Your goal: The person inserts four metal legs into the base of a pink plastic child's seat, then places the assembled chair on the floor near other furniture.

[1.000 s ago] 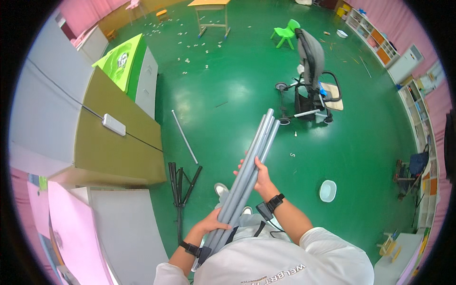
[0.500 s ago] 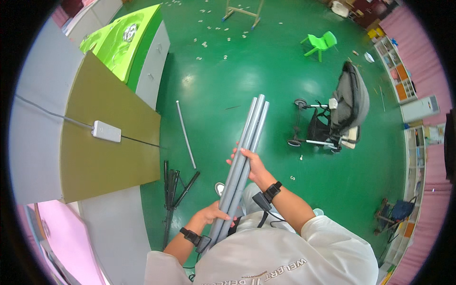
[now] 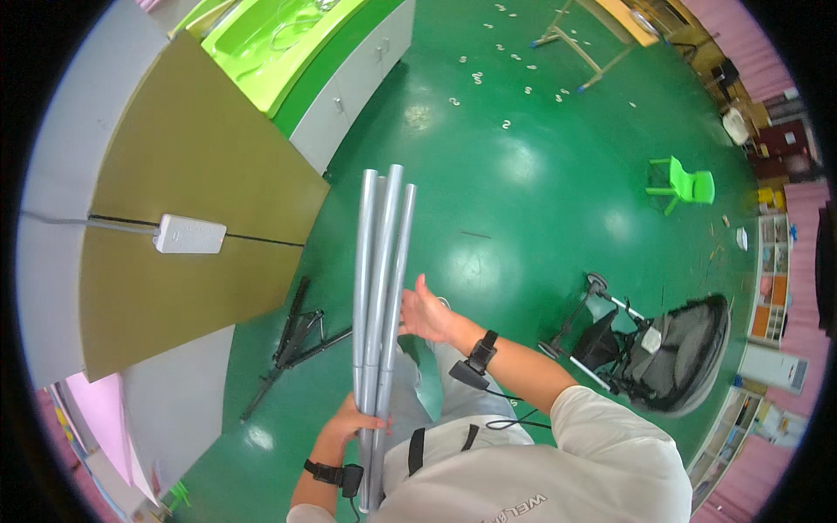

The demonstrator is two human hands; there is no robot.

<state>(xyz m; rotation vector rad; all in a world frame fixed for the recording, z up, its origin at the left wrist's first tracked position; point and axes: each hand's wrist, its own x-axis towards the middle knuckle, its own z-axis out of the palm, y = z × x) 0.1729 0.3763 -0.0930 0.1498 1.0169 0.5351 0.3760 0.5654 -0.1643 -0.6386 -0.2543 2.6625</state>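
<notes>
A bundle of long silver metal tubes stands almost upright in front of me. My left hand is wrapped round its lower part. My right hand is just right of the tubes at mid-length, thumb raised and fingers apart, some fingertips close to or behind the nearest tube. Whether it touches them I cannot tell. Another tube end shows between the tops; I cannot tell if it is in the bundle or lies behind it. Black folded metal stands lie on the floor left of the bundle.
A brown panel carries a white power strip at left. Beyond it is a green sink unit. A grey stroller lies at right, a green child's chair farther off, and a yellow-topped table at the back.
My right hand has let go of the tubes and opened beside them. The bundle has swung more upright and leftward. My view has turned; the loose tube on the floor no longer shows separately.
</notes>
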